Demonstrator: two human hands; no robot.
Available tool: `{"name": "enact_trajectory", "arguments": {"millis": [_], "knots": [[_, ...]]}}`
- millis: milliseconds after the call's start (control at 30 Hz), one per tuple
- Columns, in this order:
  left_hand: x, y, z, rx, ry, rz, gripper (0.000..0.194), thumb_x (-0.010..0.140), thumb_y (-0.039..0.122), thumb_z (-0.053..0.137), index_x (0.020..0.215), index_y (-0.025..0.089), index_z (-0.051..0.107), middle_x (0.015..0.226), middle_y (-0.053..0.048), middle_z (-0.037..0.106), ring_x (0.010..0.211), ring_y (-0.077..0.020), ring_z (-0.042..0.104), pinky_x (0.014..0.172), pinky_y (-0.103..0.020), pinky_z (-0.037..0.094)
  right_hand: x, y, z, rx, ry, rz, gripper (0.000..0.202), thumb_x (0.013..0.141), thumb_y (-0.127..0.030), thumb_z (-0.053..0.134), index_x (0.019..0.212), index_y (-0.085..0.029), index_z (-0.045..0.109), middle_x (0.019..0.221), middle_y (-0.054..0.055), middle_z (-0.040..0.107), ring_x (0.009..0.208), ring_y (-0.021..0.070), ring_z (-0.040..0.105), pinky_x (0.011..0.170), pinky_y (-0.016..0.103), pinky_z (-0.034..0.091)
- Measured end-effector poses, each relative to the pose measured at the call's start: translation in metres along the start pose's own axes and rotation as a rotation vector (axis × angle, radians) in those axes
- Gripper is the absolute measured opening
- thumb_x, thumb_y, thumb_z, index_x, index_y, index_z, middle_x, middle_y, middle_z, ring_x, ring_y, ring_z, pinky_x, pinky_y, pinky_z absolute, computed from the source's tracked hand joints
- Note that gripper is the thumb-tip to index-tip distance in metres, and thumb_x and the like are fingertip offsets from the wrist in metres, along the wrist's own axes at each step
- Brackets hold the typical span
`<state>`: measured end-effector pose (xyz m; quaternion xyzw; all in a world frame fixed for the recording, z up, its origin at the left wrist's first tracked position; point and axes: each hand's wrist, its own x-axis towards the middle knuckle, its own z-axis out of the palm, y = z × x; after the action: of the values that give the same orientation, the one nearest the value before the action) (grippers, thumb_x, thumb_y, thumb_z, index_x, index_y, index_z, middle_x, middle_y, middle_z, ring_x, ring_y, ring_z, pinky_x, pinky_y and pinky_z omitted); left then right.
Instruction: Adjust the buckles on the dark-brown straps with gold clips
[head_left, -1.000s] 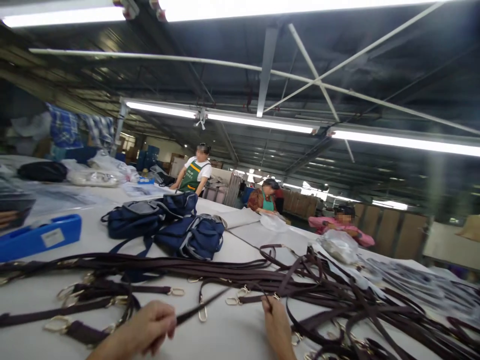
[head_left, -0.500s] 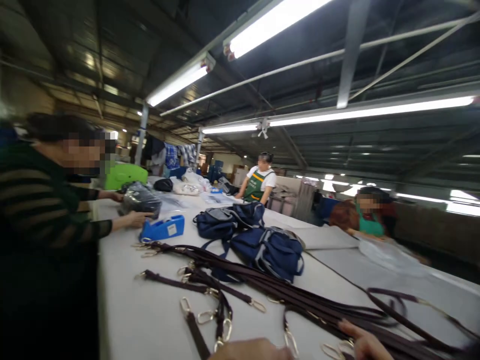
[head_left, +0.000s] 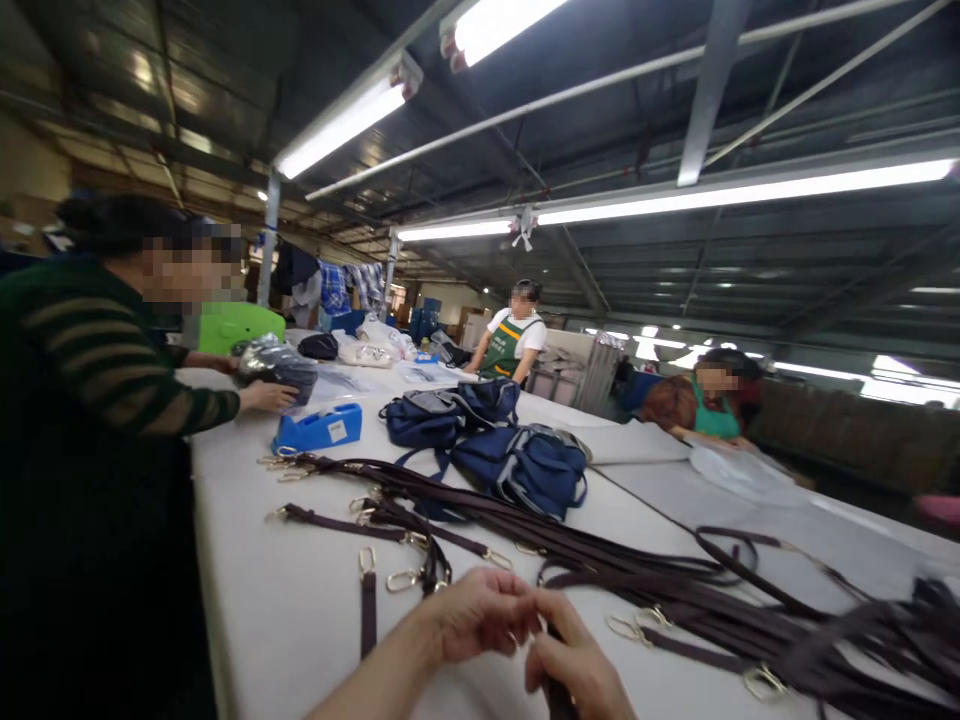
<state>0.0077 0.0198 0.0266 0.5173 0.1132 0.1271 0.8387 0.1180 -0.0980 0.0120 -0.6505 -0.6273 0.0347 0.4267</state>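
Note:
My left hand (head_left: 480, 612) and my right hand (head_left: 574, 655) meet low in the middle of the view, fingers pinched together on a dark brown strap (head_left: 556, 694) that runs down between them. Several more dark brown straps with gold clasps (head_left: 525, 535) lie spread over the white table (head_left: 300, 610) just beyond my hands, and a thicker heap of straps (head_left: 847, 630) sits to the right.
Two navy blue bags (head_left: 517, 460) lie behind the straps, with a blue tape dispenser (head_left: 319, 430) to their left. A person in a dark striped sleeve (head_left: 112, 370) stands close at the left edge. Two more people (head_left: 514, 335) work at the far side.
The view has swung left, bringing the person at the left into sight. My hands, about a strap's length apart before, have come together on the strap.

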Motion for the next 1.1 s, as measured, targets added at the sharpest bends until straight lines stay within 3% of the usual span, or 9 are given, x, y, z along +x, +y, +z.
{"name": "enact_trajectory", "arguments": {"millis": [167,333,433,600,733,833,933,1000,1100], "knots": [[0.003,0.003,-0.005,-0.013,-0.120,-0.118,0.031,0.059,0.021,0.073,0.088,0.013,0.066,0.068,-0.001,0.063,0.057,-0.0108,0.058,0.053,-0.022,0.046,0.001,0.007,0.000,0.179,-0.104,-0.144,0.020,0.069,-0.022,0.048,0.055,-0.024,0.062,0.132,0.001,0.059,0.129,0.0275,0.046,0.104,0.041,0.042],[0.007,-0.009,0.003,0.090,-0.112,-0.135,0.033,0.053,0.015,0.064,0.086,0.012,0.066,0.058,0.000,0.062,0.045,-0.0101,0.052,0.044,-0.020,0.037,0.004,0.048,0.021,0.124,-0.035,0.209,0.053,0.067,-0.019,0.050,0.117,-0.022,0.064,0.143,0.013,0.049,0.135,0.0341,0.040,0.099,0.054,0.045],[0.011,-0.013,0.007,0.034,0.019,-0.065,0.024,0.056,0.020,0.068,0.078,0.012,0.065,0.053,0.003,0.057,0.043,-0.0076,0.048,0.046,-0.020,0.038,0.004,0.057,0.020,0.101,0.006,0.178,0.041,0.070,-0.019,0.053,0.107,-0.029,0.068,0.146,0.007,0.048,0.140,0.0337,0.032,0.106,0.055,0.038],[0.013,-0.013,0.003,-0.178,0.124,-0.041,0.037,0.046,0.024,0.083,0.075,0.012,0.063,0.057,0.002,0.059,0.048,-0.0081,0.051,0.050,-0.021,0.038,-0.001,0.040,-0.003,0.124,-0.066,0.118,0.031,0.076,-0.025,0.057,0.103,-0.031,0.071,0.153,0.003,0.038,0.141,0.0329,0.031,0.109,0.050,0.038],[0.011,-0.007,-0.002,-0.278,0.165,0.032,0.040,0.045,0.019,0.086,0.072,0.015,0.057,0.057,0.005,0.055,0.047,-0.0045,0.044,0.045,-0.017,0.027,-0.002,0.010,-0.016,0.348,-0.011,0.164,0.044,0.080,-0.036,0.059,0.124,-0.033,0.060,0.160,-0.001,0.020,0.145,0.0307,0.019,0.116,0.049,0.027],[0.009,-0.001,-0.004,-0.348,0.169,0.128,0.042,0.048,0.018,0.087,0.075,0.015,0.054,0.064,0.005,0.057,0.045,-0.0011,0.039,0.044,-0.015,0.021,-0.001,-0.016,-0.017,0.747,0.034,0.538,0.060,0.084,-0.056,0.056,0.137,-0.031,0.042,0.150,0.012,0.039,0.128,0.0330,0.049,0.099,0.050,0.047],[0.008,0.004,-0.005,-0.399,0.164,0.213,0.045,0.050,0.019,0.088,0.080,0.015,0.056,0.067,0.005,0.059,0.044,0.0007,0.034,0.042,-0.014,0.019,-0.002,-0.032,-0.008,1.032,-0.176,0.828,0.073,0.077,-0.069,0.060,0.131,-0.022,0.046,0.110,0.016,0.068,0.081,0.0269,0.070,0.066,0.041,0.058],[0.007,0.007,-0.006,-0.433,0.141,0.255,0.047,0.051,0.021,0.090,0.085,0.014,0.058,0.069,0.004,0.059,0.046,-0.0002,0.039,0.043,-0.014,0.023,-0.004,-0.035,-0.002,1.145,-0.299,0.771,0.066,0.072,-0.070,0.065,0.113,-0.018,0.059,0.076,0.008,0.071,0.046,0.0133,0.059,0.045,0.026,0.051],[0.005,0.010,-0.008,-0.501,0.064,0.315,0.045,0.057,0.021,0.089,0.091,0.014,0.060,0.072,0.003,0.060,0.060,-0.0052,0.054,0.055,-0.017,0.040,-0.005,-0.031,-0.002,1.260,-0.347,0.620,0.055,0.066,-0.068,0.072,0.085,-0.017,0.064,0.041,-0.008,0.047,0.028,0.0004,0.023,0.030,0.014,0.024]]}}
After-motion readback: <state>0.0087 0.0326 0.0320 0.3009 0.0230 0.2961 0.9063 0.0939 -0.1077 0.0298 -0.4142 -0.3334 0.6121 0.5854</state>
